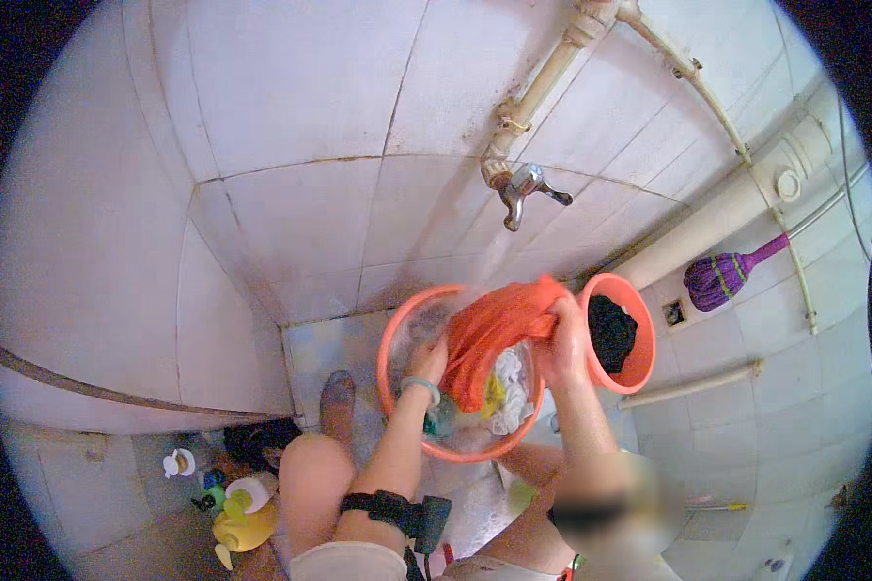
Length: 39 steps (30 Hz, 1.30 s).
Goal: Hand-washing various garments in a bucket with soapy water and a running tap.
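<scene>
An orange-red cloth garment (pixel 498 327) is stretched between my two hands above a round orange plastic basin (pixel 472 454). My left hand (pixel 429 359), with a pale bangle at its wrist, grips the garment's left edge. Higher up at its right end, my right hand (pixel 565 338) is closed on bunched fabric. Water (pixel 499 258) runs from the metal wall tap (pixel 527 192) down towards the basin. Below the garment lie white cloth (pixel 511 399) and a yellow cloth (pixel 493 396) in the basin. The garment hides part of the basin's inside.
An orange bucket (pixel 643 363) holding dark cloth (pixel 610 334) stands right of the basin. A purple mop head (pixel 716 279) hangs by the right wall pipe (pixel 697 218). Several bottles, one a yellow jug (pixel 245 526), stand at lower left, beside my knee (pixel 316 472).
</scene>
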Motion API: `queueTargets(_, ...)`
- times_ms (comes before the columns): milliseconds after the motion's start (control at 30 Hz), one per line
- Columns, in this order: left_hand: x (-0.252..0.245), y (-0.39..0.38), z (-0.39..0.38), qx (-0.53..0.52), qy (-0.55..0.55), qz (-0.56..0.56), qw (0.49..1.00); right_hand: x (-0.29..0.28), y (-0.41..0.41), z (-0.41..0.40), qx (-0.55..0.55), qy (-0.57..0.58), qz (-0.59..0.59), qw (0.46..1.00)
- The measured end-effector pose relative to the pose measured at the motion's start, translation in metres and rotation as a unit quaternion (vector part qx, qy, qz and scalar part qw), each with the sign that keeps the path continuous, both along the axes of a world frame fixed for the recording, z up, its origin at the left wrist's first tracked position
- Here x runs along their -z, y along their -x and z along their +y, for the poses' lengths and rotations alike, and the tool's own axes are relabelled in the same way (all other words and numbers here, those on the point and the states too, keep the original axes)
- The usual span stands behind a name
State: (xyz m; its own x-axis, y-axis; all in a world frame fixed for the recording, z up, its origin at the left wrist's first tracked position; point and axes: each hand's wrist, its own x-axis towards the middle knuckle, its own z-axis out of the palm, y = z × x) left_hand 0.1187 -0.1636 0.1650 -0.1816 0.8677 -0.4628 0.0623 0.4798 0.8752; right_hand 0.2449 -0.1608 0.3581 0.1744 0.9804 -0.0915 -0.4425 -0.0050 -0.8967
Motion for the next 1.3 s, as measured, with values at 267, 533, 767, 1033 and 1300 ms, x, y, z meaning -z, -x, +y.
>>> queueTargets(267, 0.019, -0.008, -0.038, 0.033, -0.046, 0.2, 0.978, 0.197, 0.002, -0.016, -0.116, 0.125, -0.67, 0.723)
queueTargets(533, 0.144, -0.026, -0.024, -0.181, 0.073, -0.456, 0.868, 0.184, 0.001, 0.005, -0.228, 0.147, -0.662, 0.699)
queueTargets(767, 0.041, -0.006, -0.035, -0.169, 0.059, -0.545, 0.819, 0.113, 0.066, -0.087, -0.099, -0.207, -0.474, 0.85)
queueTargets(1033, 0.016, -0.018, -0.032, -0.138, 0.056, -0.283, 0.947, 0.18, 0.018, -0.013, -0.027, -0.088, -0.604, 0.791)
queueTargets(1300, 0.083, 0.012, -0.022, -0.098, 0.005, -0.253, 0.962, 0.227, 0.007, -0.035, -0.016, -0.066, -0.681, 0.729)
